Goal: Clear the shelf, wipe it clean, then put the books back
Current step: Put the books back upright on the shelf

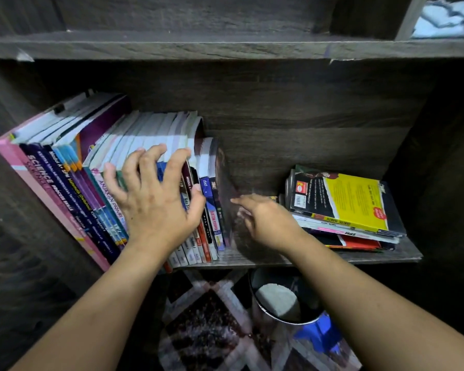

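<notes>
Open gap on the shelf point(407, 253) — between leaning books point(65, 183) and flat stack point(351, 202).

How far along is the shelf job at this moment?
Done: unclear. The shelf holds an upright row of books and a flat stack, so it is either uncleared or being refilled. In hand: left hand grips the row's tops; right hand reaches the end book. Left: wiping unconfirmed.
</notes>
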Action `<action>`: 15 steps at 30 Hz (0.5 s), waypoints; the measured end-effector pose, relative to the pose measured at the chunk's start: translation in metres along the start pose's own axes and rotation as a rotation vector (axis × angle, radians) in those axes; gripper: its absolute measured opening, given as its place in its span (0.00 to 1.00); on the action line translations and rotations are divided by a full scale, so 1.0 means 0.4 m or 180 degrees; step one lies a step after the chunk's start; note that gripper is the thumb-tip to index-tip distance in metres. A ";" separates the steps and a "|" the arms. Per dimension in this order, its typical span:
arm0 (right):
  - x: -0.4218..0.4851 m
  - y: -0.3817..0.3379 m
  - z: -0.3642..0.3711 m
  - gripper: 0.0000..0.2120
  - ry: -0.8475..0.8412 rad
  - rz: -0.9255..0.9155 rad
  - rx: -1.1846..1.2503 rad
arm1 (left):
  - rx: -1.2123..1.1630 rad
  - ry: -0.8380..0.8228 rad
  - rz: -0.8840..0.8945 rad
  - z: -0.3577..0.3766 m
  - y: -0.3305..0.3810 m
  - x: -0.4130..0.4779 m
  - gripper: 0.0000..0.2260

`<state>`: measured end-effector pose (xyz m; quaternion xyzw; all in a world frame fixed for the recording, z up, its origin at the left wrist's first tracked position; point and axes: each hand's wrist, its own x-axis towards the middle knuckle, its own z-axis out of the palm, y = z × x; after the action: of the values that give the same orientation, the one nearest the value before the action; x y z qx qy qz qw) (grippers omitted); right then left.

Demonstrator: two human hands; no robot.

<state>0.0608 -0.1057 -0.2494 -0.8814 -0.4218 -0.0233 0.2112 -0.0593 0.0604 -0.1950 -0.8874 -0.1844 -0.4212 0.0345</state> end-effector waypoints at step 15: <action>-0.075 0.095 -0.071 0.31 -0.0510 0.1324 -0.1359 | 0.0005 0.0030 -0.0023 -0.001 0.007 0.001 0.23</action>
<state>0.0740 -0.1598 -0.2436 -0.9724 -0.2332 0.0019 -0.0124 -0.0582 0.0580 -0.1940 -0.8847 -0.1879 -0.4253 0.0345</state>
